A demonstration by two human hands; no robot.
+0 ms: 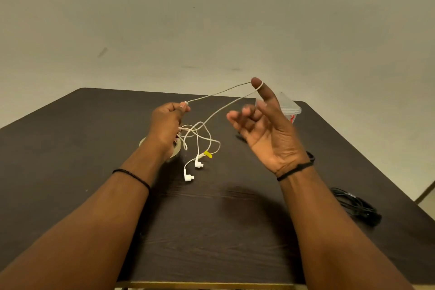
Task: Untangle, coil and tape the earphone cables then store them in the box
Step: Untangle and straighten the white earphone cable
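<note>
white earphone cable (219, 110) held above counter (70, 148) middle: one end pinched by left hand (168, 122) fingers, loop hooked over raised index of right hand (266, 129), other fingers loosely spread. tangle best teased apart gently, loop kept slack. box (288, 107) at far right edge.

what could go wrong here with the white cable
1. The white cable is only looped over the right hand's raised fingertip, so it may slip off and fall slack.
2. Pulling against the left hand, which pinches one end, could tighten the tangle hanging below it.
3. The dangling earbuds may swing and snag on the tape roll.
</note>
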